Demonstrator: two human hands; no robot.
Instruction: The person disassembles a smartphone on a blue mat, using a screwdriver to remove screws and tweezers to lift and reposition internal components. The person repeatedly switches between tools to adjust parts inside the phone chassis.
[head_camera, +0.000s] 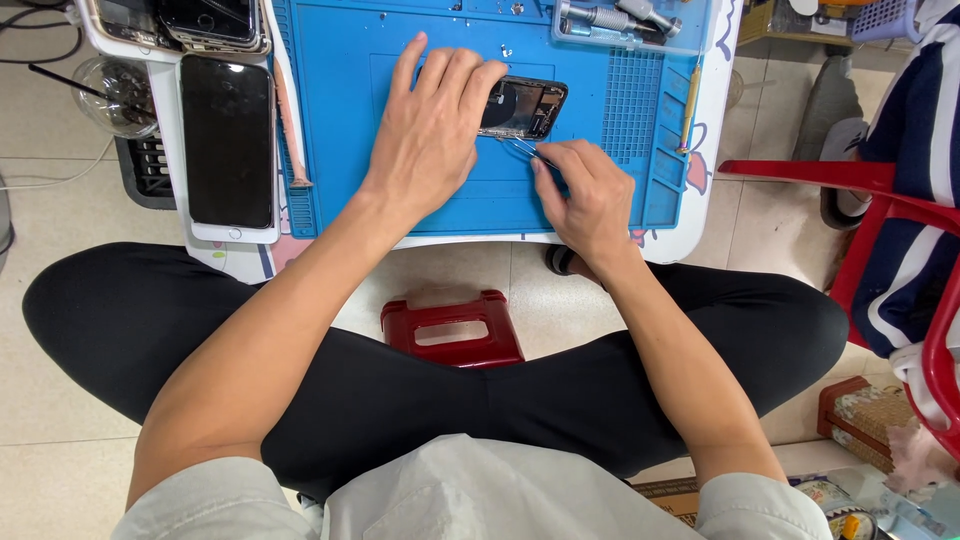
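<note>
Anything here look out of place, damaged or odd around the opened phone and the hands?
Mostly orderly. The opened phone lies flat on the blue mat, pinned by the left hand; the right hand holds tweezers at its edge. Only small loose bits, perhaps screws, lie scattered on the mat above the phone.
</note>
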